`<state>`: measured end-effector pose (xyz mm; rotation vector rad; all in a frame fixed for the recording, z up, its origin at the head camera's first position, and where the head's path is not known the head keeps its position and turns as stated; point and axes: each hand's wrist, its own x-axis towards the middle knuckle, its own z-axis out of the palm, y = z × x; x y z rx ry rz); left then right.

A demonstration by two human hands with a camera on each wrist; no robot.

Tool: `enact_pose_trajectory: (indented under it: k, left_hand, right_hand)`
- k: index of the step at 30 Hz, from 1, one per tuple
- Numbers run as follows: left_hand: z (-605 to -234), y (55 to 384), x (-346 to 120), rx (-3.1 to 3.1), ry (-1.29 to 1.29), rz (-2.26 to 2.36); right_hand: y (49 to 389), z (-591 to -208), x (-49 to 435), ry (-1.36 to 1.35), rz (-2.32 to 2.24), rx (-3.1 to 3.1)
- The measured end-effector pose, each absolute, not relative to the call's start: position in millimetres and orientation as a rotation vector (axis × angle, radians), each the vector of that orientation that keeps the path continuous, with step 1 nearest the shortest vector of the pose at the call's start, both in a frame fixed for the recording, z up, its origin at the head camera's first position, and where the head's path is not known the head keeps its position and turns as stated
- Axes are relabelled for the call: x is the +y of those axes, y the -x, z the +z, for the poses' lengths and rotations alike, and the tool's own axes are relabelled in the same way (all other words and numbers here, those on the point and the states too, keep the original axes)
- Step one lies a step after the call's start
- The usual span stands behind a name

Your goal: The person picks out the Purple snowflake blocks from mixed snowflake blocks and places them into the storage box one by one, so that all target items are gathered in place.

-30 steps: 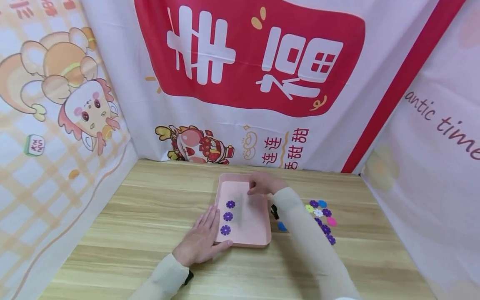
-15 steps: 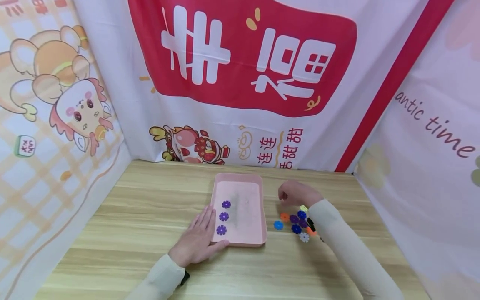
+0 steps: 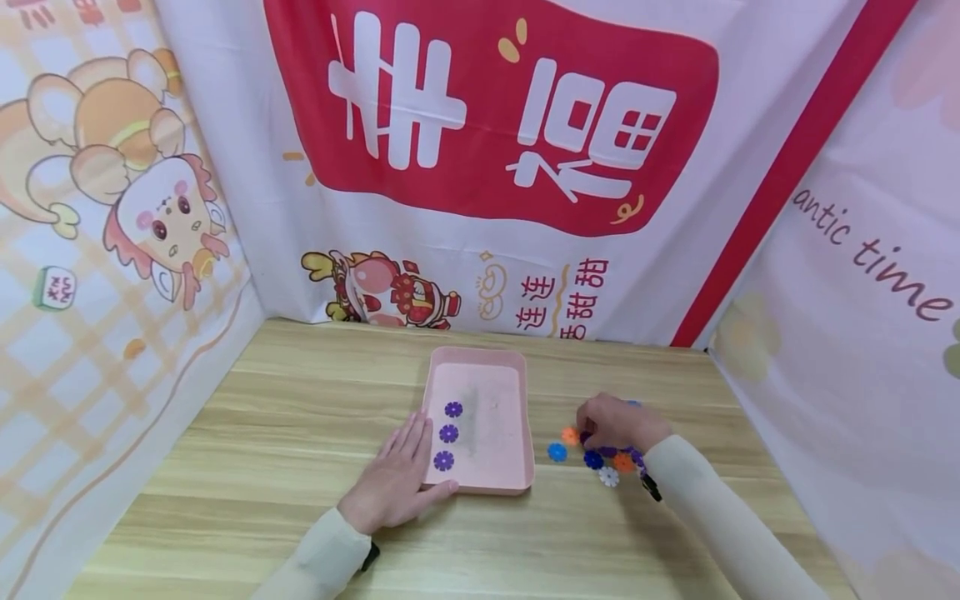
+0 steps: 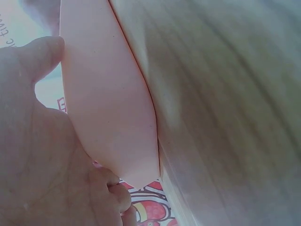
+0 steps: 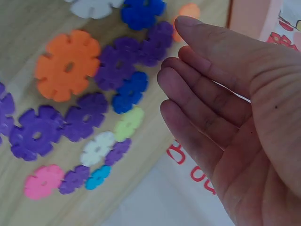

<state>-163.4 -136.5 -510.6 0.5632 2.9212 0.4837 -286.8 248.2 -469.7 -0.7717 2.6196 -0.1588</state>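
Observation:
My left hand (image 3: 396, 479) rests along the left side of a pink tray (image 3: 506, 475), fingers straight and thumb at its front corner. The left wrist view shows that thumb (image 4: 49, 54) against the tray wall (image 4: 110, 94). Inside the tray, three purple snowflake discs (image 3: 448, 433) lie in a column by the left side. To the tray's right, my right hand (image 3: 617, 422) reaches over a loose group of discs. Its relaxed fingers are at a purple disc (image 5: 157, 43), with nothing seen gripped. An orange disc (image 5: 68, 66) and a dark blue disc (image 5: 143, 12) lie close by.
Several more discs spread over the wooden table (image 3: 300, 400), including a light blue disc (image 3: 557, 452), a white disc (image 3: 608, 476) and a pink disc (image 5: 43, 181). Printed cloth (image 3: 420, 208) hangs behind the table and along both sides.
My right hand has moved from above the tray's far right part to the right, then down over the loose discs. My left hand stays on the tray; the three purple discs have not moved.

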Motion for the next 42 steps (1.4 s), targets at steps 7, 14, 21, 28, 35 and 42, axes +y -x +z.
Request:
enact_pose_trajectory:
  k: [7, 14, 21, 28, 35, 42]
  left_hand:
    - [-511, 164, -136, 2.926, -0.579, 0.468]
    - [-511, 164, -137, 2.935, -0.590, 0.484]
    - [-511, 165, -137, 2.928, -0.578, 0.486]
    - [-511, 165, -137, 2.926, -0.574, 0.489]
    - [-510, 166, -136, 2.928, -0.573, 0.488]
    - [-511, 165, -137, 2.921, -0.570, 0.484]
  right_hand:
    - [289, -481, 251, 0.766, -0.174, 2.635]
    - [298, -486, 256, 0.708, -0.268, 2.626]
    - [304, -488, 259, 0.574, -0.317, 2.615]
    - [308, -486, 258, 0.478, -0.254, 2.582]
    - [311, -483, 257, 0.472, -0.224, 2.584]
    - [309, -479, 255, 0.488, -0.216, 2.556]
